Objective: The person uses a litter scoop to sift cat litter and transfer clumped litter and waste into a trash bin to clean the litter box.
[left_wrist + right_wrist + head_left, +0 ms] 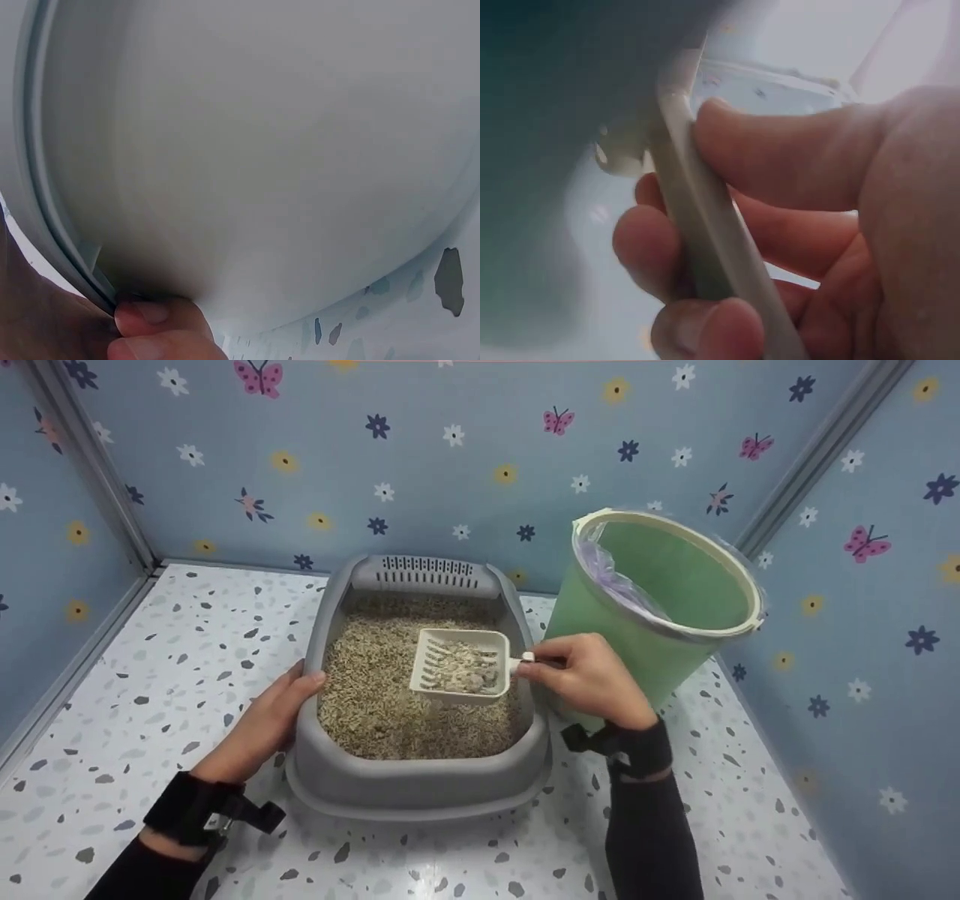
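Note:
A grey litter box full of tan, grainy litter stands on the floor. My left hand grips its left rim, thumb over the top; in the left wrist view, fingertips curl under the rim against the outer wall. With my right hand I hold the handle of a white slotted litter scoop level above the litter's right part. Pale clumps and loose litter lie in the scoop. Close up in the right wrist view, thumb and fingers wrap the scoop handle.
A green bin with a cream rim and a purplish liner bag stands right of the litter box, behind my right hand. Blue flowered panels close in the back and both sides. The floor is white with grey specks.

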`<state>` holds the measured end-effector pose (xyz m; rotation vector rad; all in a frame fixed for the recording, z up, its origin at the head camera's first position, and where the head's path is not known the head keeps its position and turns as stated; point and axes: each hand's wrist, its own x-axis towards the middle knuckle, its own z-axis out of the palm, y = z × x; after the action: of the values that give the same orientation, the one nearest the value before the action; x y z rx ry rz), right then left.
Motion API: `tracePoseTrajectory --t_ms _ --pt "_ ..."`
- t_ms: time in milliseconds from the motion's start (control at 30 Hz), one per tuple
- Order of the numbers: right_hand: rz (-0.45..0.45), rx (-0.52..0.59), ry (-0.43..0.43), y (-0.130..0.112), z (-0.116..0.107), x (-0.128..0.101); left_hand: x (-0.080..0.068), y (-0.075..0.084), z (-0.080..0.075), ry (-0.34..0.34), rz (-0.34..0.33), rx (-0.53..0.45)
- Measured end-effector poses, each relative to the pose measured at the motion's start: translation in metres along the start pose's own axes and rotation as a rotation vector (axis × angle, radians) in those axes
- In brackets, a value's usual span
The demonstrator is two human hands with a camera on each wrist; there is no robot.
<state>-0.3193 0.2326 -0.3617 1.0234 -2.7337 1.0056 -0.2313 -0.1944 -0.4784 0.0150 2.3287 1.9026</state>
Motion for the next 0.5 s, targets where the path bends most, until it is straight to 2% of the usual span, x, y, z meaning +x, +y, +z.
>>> tracePoseTrajectory --t_ms 100,267,367,500 --pt "0.033 0.011 0.020 0.001 -0.005 -0.006 -0.001 0.002 0.000 0.004 -0.006 0.011" --pt "-0.001 0.002 0.008 -0.002 0.000 -0.001 -0.001 0.002 0.000 0.009 -0.009 0.013" --pt "0.025 0.009 0.020 0.001 -0.008 -0.006 0.001 0.003 0.000 0.008 -0.008 0.022" --pt "0.030 0.025 -0.029 0.001 -0.004 -0.004 0.001 0.002 -0.002 0.005 -0.012 0.012"
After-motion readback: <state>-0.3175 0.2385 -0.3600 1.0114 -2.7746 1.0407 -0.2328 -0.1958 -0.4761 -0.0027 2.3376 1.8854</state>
